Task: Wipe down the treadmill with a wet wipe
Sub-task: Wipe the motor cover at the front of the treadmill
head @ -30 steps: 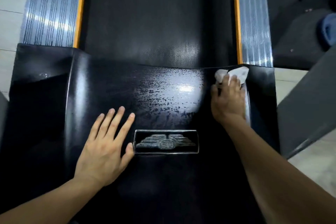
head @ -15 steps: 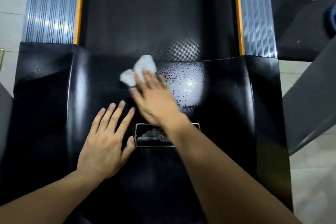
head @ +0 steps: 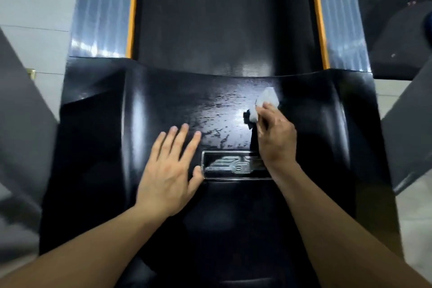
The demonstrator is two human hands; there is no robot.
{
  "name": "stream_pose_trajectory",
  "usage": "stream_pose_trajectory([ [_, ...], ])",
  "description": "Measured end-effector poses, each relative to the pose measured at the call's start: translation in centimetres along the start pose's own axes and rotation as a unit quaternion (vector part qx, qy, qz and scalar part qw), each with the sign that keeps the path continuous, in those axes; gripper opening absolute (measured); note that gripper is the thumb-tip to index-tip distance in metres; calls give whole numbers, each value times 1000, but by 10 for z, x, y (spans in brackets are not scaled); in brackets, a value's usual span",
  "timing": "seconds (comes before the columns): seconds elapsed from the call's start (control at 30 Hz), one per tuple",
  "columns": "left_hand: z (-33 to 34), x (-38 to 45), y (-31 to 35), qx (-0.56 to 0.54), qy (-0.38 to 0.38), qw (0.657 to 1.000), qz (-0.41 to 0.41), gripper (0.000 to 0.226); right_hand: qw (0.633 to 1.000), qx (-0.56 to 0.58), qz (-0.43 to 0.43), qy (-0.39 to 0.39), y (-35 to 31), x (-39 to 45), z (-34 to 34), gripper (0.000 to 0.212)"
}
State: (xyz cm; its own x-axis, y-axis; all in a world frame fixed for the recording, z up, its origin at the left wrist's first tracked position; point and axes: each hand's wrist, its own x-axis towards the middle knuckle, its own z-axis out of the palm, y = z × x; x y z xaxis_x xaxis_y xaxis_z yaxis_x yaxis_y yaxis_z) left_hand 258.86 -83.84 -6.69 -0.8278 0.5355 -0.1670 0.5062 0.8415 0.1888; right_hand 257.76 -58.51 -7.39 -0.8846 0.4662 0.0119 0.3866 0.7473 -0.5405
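The treadmill's glossy black motor cover (head: 93,147) fills the middle of the head view, with the dark belt (head: 222,18) beyond it. My right hand (head: 274,138) presses a crumpled white wet wipe (head: 266,101) onto the cover, right of centre, just above the silver logo badge (head: 231,166). Its fingers lie over the wipe; how far they curl round it cannot be made out. Wet streaks (head: 215,110) shine left of the wipe. My left hand (head: 170,170) rests flat on the cover with fingers spread, its thumb beside the badge.
Ribbed silver side rails (head: 100,7) with orange edging (head: 132,7) flank the belt. Grey slanted uprights (head: 21,128) stand at both sides. Pale floor tiles lie at the left, and dark matting (head: 385,18) at the upper right.
My right hand swept the wipe from the cover's right edge to left of centre, then back to right of centre. My left hand stayed flat in place.
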Motion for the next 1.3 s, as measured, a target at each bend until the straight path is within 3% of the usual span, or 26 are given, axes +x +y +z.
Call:
stream_pose_trajectory([
  [0.07, 0, -3, -3, -7, 9, 1000, 17, 71, 995, 92, 26, -9, -17, -16, 22, 24],
  [0.13, -6, -14, -18, -2, 22, 1000, 6, 72, 994, 105, -22, -18, -34, -30, 37, 30],
  [0.3, -9, -53, -60, -40, 74, 987, -134, 70, 948, 54, -258, -178, -105, -82, 69, 44],
  [0.4, -3, -50, -57, -128, 110, 968, -187, 68, 917, 23, -316, -244, -145, -78, 91, 52],
  [0.5, -2, -53, -59, -158, 113, 961, -198, 67, 927, 9, -247, -282, -176, -17, 121, 60],
  [0.63, -4, -53, -59, -180, 120, 957, -196, 64, 934, -18, -174, -311, -210, 45, 141, 55],
  [0.83, -10, -56, -59, -200, 148, 942, -225, 65, 903, 74, -236, -352, -174, -63, 79, 54],
  [1.0, -7, -57, -63, -233, 155, 935, -220, 68, 868, 23, -279, -410, -133, -108, 30, 54],
  [1.1, -6, -56, -61, -226, 157, 936, -220, 67, 884, -44, -286, -368, -146, -71, 55, 53],
  [1.2, -4, -56, -62, -216, 144, 940, -220, 68, 921, -81, -205, -322, -171, -39, 90, 56],
  [1.3, 1, -56, -66, -199, 145, 946, -210, 69, 931, -77, -185, -305, -179, -62, 99, 56],
])
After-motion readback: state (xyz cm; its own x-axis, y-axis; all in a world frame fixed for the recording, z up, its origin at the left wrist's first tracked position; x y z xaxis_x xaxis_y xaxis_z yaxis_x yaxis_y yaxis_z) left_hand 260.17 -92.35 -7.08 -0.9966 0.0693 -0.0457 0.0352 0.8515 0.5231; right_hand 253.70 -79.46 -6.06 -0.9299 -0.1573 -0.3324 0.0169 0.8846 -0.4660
